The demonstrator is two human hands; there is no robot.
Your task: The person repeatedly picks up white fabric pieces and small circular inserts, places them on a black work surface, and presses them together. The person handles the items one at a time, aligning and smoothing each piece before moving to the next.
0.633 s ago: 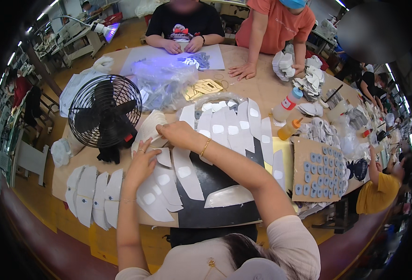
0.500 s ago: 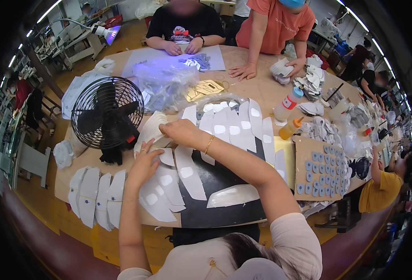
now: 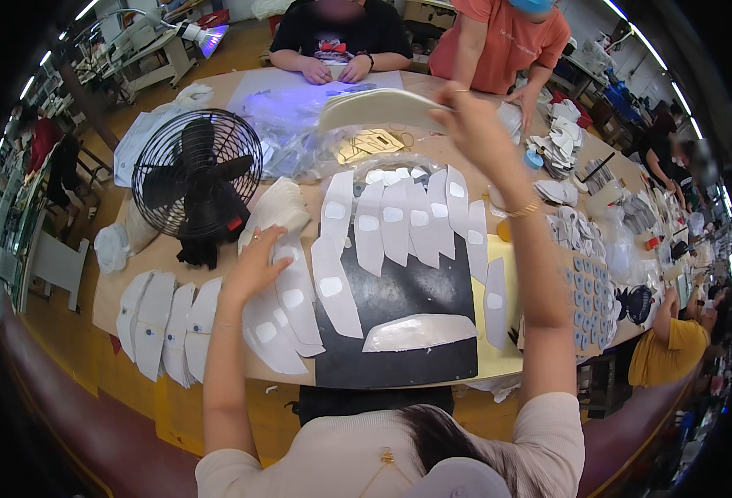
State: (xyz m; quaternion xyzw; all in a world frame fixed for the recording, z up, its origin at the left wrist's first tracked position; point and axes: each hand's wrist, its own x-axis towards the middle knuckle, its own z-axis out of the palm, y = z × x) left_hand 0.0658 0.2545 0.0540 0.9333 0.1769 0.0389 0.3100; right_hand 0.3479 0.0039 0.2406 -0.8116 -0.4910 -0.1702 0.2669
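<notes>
From here I judge the curved white panels (image 3: 378, 108) at twelve o'clock light, bendable, best end-pinched, as my right hand (image 3: 470, 123) does, my left hand (image 3: 254, 267) fingers-wide.

Black caged fan (image 3: 197, 172); lamp (image 3: 201, 36) glowing purple beyond; person in orange shirt (image 3: 511, 50).

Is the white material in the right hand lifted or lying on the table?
Lifted: the right hand grips the white material at one end; the rest juts out, partly hiding the plastic bag.
</notes>
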